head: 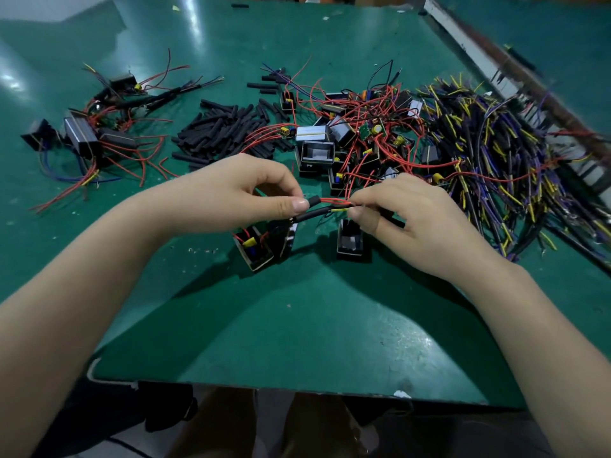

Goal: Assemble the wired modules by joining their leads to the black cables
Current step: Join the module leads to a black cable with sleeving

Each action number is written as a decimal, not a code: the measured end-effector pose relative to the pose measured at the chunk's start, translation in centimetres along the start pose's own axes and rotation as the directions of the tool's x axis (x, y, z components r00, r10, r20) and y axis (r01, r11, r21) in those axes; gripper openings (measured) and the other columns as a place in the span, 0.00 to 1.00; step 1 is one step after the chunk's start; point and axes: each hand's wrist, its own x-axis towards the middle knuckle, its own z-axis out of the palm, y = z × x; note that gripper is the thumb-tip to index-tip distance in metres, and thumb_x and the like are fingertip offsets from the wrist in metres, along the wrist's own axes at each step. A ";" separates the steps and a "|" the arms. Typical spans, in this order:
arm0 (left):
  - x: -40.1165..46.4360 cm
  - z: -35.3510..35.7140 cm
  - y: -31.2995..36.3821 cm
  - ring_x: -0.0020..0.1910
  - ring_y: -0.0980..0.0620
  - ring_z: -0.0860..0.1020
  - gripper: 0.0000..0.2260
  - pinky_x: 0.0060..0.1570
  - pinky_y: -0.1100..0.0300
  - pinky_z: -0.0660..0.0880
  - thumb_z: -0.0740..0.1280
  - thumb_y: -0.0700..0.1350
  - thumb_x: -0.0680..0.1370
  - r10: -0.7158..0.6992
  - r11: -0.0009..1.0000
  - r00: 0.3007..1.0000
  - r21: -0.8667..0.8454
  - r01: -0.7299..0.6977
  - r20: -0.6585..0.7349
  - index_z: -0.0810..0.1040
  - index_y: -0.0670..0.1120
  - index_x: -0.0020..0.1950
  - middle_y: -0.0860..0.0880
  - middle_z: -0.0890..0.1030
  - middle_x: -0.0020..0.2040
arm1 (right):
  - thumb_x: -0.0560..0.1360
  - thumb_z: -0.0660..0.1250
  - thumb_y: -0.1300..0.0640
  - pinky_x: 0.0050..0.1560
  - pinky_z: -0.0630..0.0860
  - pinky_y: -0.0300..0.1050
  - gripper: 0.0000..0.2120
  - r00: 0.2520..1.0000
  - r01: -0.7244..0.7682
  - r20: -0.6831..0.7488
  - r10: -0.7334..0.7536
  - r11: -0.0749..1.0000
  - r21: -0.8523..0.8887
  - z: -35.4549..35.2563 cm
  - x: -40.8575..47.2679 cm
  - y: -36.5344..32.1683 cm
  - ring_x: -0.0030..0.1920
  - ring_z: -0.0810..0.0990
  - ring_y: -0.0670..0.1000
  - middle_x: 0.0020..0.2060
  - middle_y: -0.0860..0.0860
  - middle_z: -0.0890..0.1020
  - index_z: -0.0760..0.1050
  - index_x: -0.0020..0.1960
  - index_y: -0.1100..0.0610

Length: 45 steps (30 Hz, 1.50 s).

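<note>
the left hand (251, 190) pinches short black tubes (310, 209) slid over thin red wire leads (337, 201). the right hand (403, 219) pinches the other end, its fingers hiding the join. below them an open black box module (254, 247) hangs, partly in shadow. the far tangle of black cables with yellow and purple ends (496, 153) is blurry. all sits on a shiny green table (297, 325).
</note>
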 end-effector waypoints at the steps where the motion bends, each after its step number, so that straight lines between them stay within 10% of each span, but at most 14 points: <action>1: 0.2 -0.3 0.2 0.26 0.65 0.70 0.09 0.28 0.76 0.64 0.67 0.56 0.71 -0.007 1.000 0.999 0.000 0.007 0.035 0.80 0.51 0.42 0.63 0.76 0.27 | 0.78 0.63 0.53 0.43 0.71 0.51 0.12 1.000 0.000 -0.002 0.000 1.000 -0.008 -0.1 0.0 0.1 0.40 0.76 0.57 0.38 0.52 0.82 0.81 0.52 0.58; 14: 1.7 0.9 0.9 0.26 0.59 0.69 0.07 0.28 0.68 0.67 0.62 0.55 0.75 -0.048 0.961 0.995 0.274 0.024 0.082 0.71 0.53 0.42 0.54 0.75 0.30 | 0.77 0.62 0.48 0.44 0.74 0.56 0.12 0.997 -0.074 0.004 0.074 0.997 -0.009 -0.4 0.0 0.1 0.42 0.73 0.54 0.39 0.48 0.81 0.78 0.53 0.55; 23: 0.6 3.0 0.0 0.41 0.40 0.76 0.10 0.36 0.49 0.72 0.72 0.45 0.74 0.442 0.612 0.889 0.765 -0.201 -0.120 0.76 0.40 0.47 0.42 0.76 0.42 | 0.77 0.64 0.50 0.46 0.72 0.51 0.10 0.996 -0.083 0.019 0.083 0.997 0.002 -0.4 0.0 0.4 0.43 0.71 0.50 0.39 0.44 0.78 0.80 0.51 0.53; 36: 0.6 5.3 -0.8 0.43 0.45 0.74 0.11 0.44 0.53 0.70 0.68 0.52 0.74 0.331 0.887 0.853 0.442 -0.135 -0.403 0.80 0.44 0.46 0.48 0.78 0.42 | 0.78 0.65 0.54 0.43 0.72 0.53 0.08 1.000 -0.010 -0.005 0.009 0.998 -0.060 -0.4 0.1 0.5 0.39 0.71 0.55 0.38 0.50 0.81 0.81 0.49 0.56; 45: 1.3 5.5 -0.5 0.44 0.49 0.75 0.11 0.46 0.57 0.69 0.68 0.51 0.74 0.325 0.906 0.867 0.388 -0.170 -0.378 0.81 0.44 0.48 0.51 0.80 0.44 | 0.77 0.64 0.54 0.44 0.73 0.54 0.08 0.998 -0.064 -0.012 0.063 0.997 -0.047 -0.3 0.0 0.6 0.40 0.71 0.54 0.37 0.52 0.80 0.80 0.49 0.56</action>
